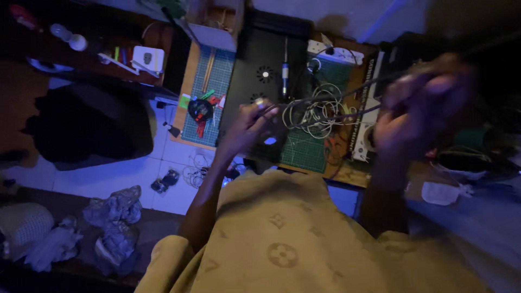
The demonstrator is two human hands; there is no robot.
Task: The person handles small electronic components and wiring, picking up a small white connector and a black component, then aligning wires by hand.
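**Over the workbench, wires still in a tangle**

Above the green cutting mat point(304, 146) and the black panel point(260, 65), both hands are raised with a dark wire point(331, 97) stretched between them. The left hand point(251, 126) has its fingers curled around one end of the wire, closed on it just over the near edge of the panel. The right hand point(420, 108) is lifted closer to the camera and badly blurred; it seems to pinch the other end of the wire, but how tightly it is closed I cannot tell.

Below the stretched wire lies a loose coil of pale wires point(317, 114), heaped on the mat and not yet sorted out. A soldering iron point(285, 68) rests untouched on the panel, well apart from either hand. Judging from this, the work looks early: one wire has been drawn out of the heap and held taut, while the rest remains knotted and no tool has been picked up.
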